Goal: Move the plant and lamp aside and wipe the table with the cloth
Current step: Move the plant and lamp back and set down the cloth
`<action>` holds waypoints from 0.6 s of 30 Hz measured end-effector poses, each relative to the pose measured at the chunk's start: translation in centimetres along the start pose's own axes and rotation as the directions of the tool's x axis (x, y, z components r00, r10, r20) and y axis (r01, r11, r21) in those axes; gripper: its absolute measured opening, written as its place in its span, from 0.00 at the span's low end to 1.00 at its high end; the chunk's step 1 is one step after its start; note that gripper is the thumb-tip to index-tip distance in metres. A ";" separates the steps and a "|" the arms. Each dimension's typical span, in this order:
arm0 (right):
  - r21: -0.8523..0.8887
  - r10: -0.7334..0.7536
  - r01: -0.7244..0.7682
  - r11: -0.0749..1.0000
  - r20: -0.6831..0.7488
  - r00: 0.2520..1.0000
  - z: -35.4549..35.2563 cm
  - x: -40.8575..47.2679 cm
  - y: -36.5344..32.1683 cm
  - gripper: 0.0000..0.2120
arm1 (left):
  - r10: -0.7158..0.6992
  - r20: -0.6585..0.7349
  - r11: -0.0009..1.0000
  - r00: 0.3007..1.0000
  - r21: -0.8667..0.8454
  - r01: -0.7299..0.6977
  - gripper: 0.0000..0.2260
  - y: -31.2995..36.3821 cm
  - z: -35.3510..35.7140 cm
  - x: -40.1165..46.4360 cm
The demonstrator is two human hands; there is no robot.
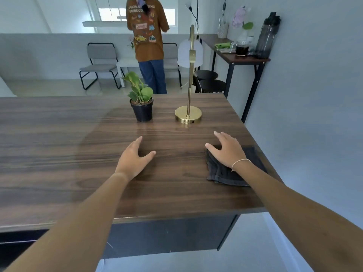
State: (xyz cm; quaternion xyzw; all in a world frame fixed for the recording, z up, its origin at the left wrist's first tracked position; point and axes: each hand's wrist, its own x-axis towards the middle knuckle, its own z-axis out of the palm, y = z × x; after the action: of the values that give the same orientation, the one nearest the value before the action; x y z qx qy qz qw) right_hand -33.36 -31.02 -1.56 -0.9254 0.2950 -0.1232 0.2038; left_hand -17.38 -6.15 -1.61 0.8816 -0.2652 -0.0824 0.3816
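Observation:
A small green plant in a black pot (142,111) stands on the dark wooden table (59,138), toward the far edge. To its right stands a gold lamp (188,114) with a round base and a white shade. A folded dark grey cloth (222,173) lies near the table's right edge. My right hand (228,149) rests flat on the cloth, fingers spread, not gripping it. Flat on the bare wood, short of the plant, lies my left hand (133,160), holding nothing.
A grey wall runs close along the table's right side. Behind the table a person in a brown shirt (147,36) stands with their back to me, near grey chairs (100,63). A narrow side table (235,55) at the back right holds a bottle and a glass jug.

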 end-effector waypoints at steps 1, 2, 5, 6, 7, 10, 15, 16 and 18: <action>-0.009 0.015 -0.015 1.000 -0.001 1.000 -0.3 -0.4 0.3 0.31 | 0.015 0.012 1.000 1.000 0.011 -0.016 0.33 0.4 0.1 -0.3; -0.017 0.032 -0.032 0.999 0.002 0.999 -0.5 -0.7 0.6 0.30 | 0.030 0.026 0.999 0.999 0.022 -0.031 0.32 0.8 0.3 -0.5; -0.035 0.091 -0.091 0.995 -0.005 0.996 -1.4 -1.8 1.4 0.29 | 0.062 0.091 0.997 0.994 0.039 -0.066 0.29 1.9 0.6 -0.5; -0.041 0.113 -0.114 0.993 -0.016 0.993 -1.7 -2.1 1.7 0.28 | 0.074 0.114 0.996 0.991 0.037 -0.079 0.28 2.4 0.7 -0.4; -0.047 0.134 -0.135 0.990 -0.030 0.991 -2.0 -2.4 2.0 0.28 | 0.091 0.130 0.995 0.987 0.032 -0.095 0.27 2.9 0.9 -0.3; -0.015 0.225 -0.227 0.974 -0.066 0.972 -3.1 -3.1 3.3 0.27 | 0.158 0.174 0.987 0.972 0.010 -0.162 0.23 5.2 2.2 0.3; -0.075 0.396 -0.400 0.913 -0.066 0.916 -3.6 -3.9 5.1 0.31 | 0.208 0.310 0.978 0.928 -0.050 -0.203 0.21 9.5 6.3 1.2; -0.091 0.414 -0.420 0.903 -0.076 0.907 -3.6 -3.9 5.2 0.32 | 0.199 0.335 0.980 0.921 -0.042 -0.196 0.22 10.2 7.2 1.5; -0.106 0.440 -0.449 0.887 -0.099 0.892 -3.7 -3.6 5.4 0.31 | 0.178 0.394 0.978 0.902 0.030 -0.206 0.25 11.4 9.0 2.3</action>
State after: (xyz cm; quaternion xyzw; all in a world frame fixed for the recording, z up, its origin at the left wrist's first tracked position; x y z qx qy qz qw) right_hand -40.16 -34.00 -1.06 -0.8391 0.5134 -0.0876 0.1568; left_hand -23.19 -19.47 0.44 0.8301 -0.4239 -0.2088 0.2962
